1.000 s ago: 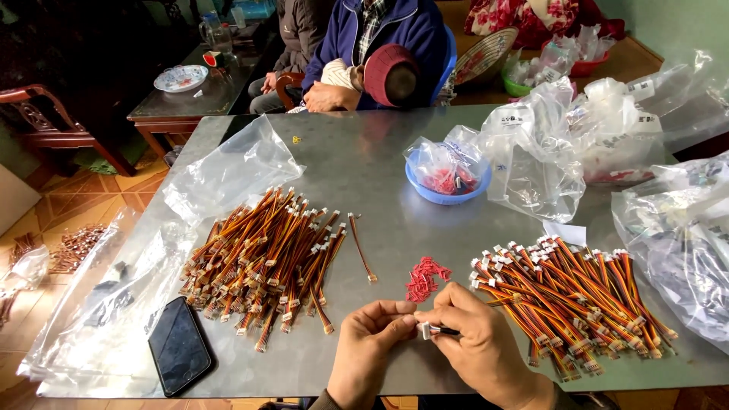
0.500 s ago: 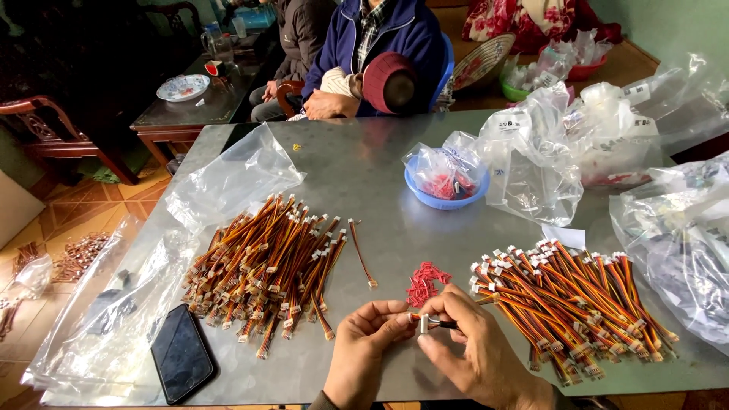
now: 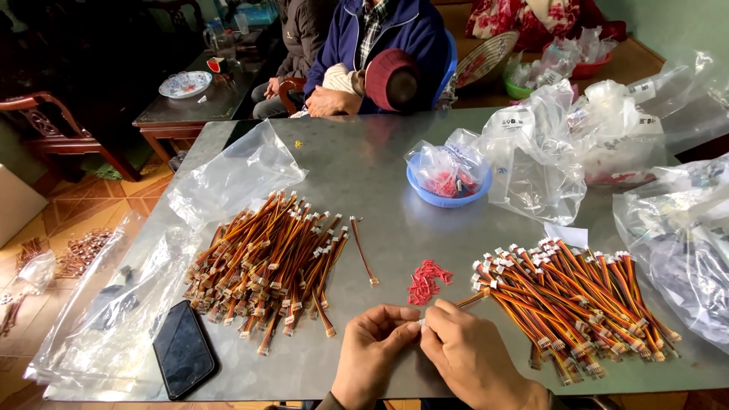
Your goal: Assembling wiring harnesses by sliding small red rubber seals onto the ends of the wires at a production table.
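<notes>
My left hand [image 3: 370, 351] and my right hand [image 3: 465, 351] meet at the near edge of the grey table [image 3: 380, 167], fingertips pinched together on the white connector end of one orange-striped wire cable [image 3: 469, 299]. That cable runs right toward a pile of similar cables [image 3: 577, 296]. A small heap of red clips [image 3: 427, 279] lies just beyond my fingers. A second, larger pile of cables [image 3: 273, 262] lies to the left.
A black phone [image 3: 184, 348] lies at the near left on clear plastic sheeting [image 3: 114, 304]. A blue bowl [image 3: 449, 190] with a bagged red lot stands mid-table, several plastic bags [image 3: 607, 144] to the right. A seated person [image 3: 380, 53] is across the table.
My hands stayed together at the near edge, shifting slightly. The view tilted a little; the piles have not moved.
</notes>
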